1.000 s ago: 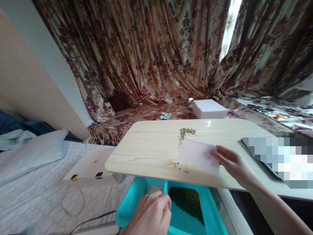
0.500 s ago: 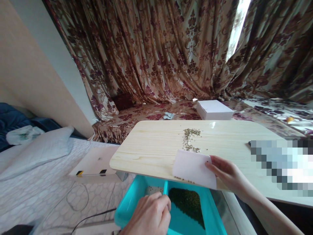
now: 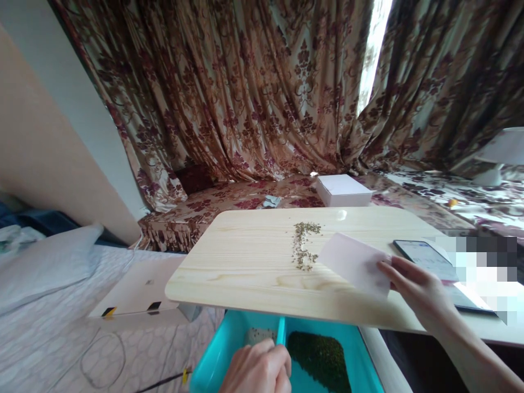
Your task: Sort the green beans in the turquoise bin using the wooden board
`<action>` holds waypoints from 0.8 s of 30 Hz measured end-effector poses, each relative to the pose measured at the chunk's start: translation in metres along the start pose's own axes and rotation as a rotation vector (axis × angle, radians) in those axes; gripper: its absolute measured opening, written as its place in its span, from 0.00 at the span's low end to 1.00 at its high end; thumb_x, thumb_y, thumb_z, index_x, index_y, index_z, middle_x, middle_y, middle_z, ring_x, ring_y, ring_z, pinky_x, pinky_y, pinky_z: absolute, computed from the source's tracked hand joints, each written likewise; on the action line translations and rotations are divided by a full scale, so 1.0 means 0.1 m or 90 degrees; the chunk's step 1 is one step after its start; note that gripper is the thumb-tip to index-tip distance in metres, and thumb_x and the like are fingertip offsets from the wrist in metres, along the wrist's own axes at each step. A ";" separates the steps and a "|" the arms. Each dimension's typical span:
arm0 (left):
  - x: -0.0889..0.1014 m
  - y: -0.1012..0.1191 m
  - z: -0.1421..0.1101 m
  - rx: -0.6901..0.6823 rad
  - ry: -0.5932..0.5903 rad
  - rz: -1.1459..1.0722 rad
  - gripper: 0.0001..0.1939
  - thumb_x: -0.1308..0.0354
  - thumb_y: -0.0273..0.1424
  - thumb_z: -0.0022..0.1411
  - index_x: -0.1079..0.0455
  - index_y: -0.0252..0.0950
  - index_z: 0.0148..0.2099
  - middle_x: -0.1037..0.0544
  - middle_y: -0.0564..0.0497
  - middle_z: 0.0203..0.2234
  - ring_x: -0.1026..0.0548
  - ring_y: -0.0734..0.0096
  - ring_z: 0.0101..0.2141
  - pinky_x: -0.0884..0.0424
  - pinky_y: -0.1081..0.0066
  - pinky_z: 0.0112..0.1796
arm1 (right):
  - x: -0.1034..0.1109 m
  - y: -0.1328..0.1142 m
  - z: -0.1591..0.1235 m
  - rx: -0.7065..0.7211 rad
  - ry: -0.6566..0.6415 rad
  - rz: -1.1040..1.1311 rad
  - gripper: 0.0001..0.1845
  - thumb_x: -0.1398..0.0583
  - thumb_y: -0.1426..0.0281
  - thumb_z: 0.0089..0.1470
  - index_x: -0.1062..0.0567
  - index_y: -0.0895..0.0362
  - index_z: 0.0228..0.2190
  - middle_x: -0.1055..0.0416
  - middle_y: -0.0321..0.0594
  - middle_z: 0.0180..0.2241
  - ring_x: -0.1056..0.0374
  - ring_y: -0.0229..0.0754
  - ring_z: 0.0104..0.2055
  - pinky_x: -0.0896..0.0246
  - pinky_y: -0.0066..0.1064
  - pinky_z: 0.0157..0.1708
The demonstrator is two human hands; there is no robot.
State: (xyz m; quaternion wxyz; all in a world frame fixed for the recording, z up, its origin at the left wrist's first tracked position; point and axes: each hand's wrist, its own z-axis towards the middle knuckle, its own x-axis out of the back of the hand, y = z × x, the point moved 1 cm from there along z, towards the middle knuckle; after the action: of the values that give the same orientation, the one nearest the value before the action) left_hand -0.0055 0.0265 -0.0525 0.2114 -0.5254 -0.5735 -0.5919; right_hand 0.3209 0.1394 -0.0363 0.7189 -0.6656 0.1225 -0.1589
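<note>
My right hand pinches a white card by its right side, tilted just over the pale wooden table. Left of the card, small greenish-brown grains lie scattered in a rough C shape. Below the table's front edge is a teal two-compartment bin. Its right compartment holds a heap of dark green grains; pale material with dark specks shows in the left one. My left hand is closed over the bin's middle divider, its fingertips hidden.
A tablet-like device, partly pixelated, lies at the table's right side, close to my right hand. Behind the table stands a white box. To the left, a flat white box and a cable rest on the bed.
My right hand has lifted the card from the table's front edge and moved it right and back. Grains along that edge are gone. The bin has shifted slightly right relative to the table.
</note>
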 end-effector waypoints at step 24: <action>0.01 0.02 -0.02 -0.005 0.037 0.004 0.13 0.50 0.24 0.66 0.24 0.41 0.41 0.20 0.51 0.37 0.22 0.62 0.39 0.34 0.71 0.41 | -0.36 0.07 0.01 0.048 -0.099 -0.069 0.23 0.30 0.46 0.38 0.18 0.52 0.26 0.17 0.42 0.28 0.24 0.48 0.29 0.28 0.35 0.26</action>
State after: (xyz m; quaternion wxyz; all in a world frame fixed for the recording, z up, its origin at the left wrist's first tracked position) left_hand -0.0048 0.0249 -0.0503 0.2281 -0.5104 -0.5633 -0.6084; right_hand 0.2886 0.1546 -0.0449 0.7409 -0.6542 0.0241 -0.1497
